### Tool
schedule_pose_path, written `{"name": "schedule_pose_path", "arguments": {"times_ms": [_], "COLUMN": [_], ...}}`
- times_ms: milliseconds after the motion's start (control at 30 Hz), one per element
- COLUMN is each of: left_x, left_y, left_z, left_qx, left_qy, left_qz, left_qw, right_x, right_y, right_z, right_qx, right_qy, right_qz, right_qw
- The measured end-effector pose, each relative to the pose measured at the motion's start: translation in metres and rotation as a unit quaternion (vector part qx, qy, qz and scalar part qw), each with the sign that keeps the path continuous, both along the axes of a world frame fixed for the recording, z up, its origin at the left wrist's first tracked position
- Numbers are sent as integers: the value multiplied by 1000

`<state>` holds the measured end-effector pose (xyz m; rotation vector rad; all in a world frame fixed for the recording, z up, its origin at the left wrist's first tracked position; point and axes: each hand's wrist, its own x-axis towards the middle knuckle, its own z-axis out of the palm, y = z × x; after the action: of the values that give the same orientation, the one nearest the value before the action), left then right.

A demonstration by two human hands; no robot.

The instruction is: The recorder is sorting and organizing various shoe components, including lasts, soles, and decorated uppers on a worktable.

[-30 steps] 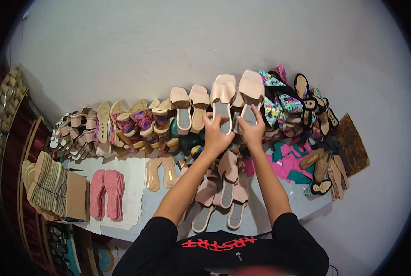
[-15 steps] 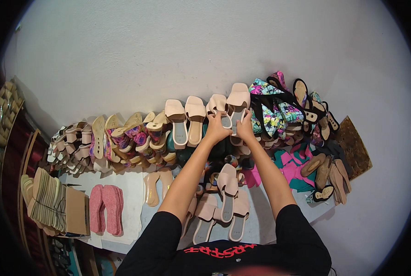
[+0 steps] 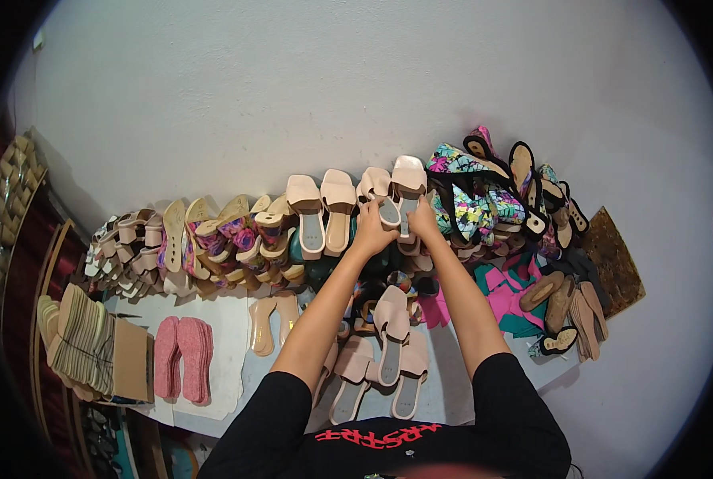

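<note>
With its fingers closed, my left hand (image 3: 374,229) grips the lower end of a beige slide sandal (image 3: 375,183) with a broad strap and a grey insole. Close on its right, my right hand (image 3: 423,218) is closed on the side of a matching beige slide sandal (image 3: 410,177). Both sandals stand tilted with their straps toward the wall, side by side at the back row. Another pair of beige slides (image 3: 339,204) leans just left of my left hand. My fingertips are partly hidden behind the sandals.
Colourful patterned sandals (image 3: 472,211) are heaped to the right. Wedge sandals (image 3: 236,227) line the left. Loose beige slides (image 3: 392,335) lie between my forearms. Pink insoles (image 3: 184,359) and a cardboard box (image 3: 134,361) sit at the front left; a brown board (image 3: 614,263) leans right.
The sandal in my right hand has come down slightly and to the left, nearer the other one. My right hand has moved a little with it; my left hand stays nearly in place.
</note>
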<state>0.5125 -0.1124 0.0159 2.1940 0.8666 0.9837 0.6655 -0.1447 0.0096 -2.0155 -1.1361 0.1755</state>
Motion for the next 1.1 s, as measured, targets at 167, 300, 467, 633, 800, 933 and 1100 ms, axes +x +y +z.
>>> {"name": "schedule_pose_path", "arguments": {"times_ms": [167,300,467,633,800,933,1100], "left_x": [-28,-84,-207,-277,-273,-281,-298], "left_y": [-20,-45,-83,-137,-187,-197,-205], "left_z": [9,23,-17,-96,-118,-125,-135], "left_qx": [-10,-152,-321,-320,-279,-285,-284], "left_qy": [-60,-61,-18,161,220,319,222], "left_qz": [-41,-112,-142,55,151,179,182], "left_qw": [997,980,936,932,923,886,915], "right_x": [3,2,-59,-114,-184,-191,-201], "right_y": [6,-7,-81,-169,-231,-241,-245], "right_z": [1,-2,-6,-71,-85,-110,-83], "right_qx": [-52,9,124,6,-200,-125,-194], "right_qy": [-19,-15,-22,-14,-7,-34,38], "right_qz": [0,40,59,48,70,52,-19], "right_qw": [998,999,990,999,977,990,980]}}
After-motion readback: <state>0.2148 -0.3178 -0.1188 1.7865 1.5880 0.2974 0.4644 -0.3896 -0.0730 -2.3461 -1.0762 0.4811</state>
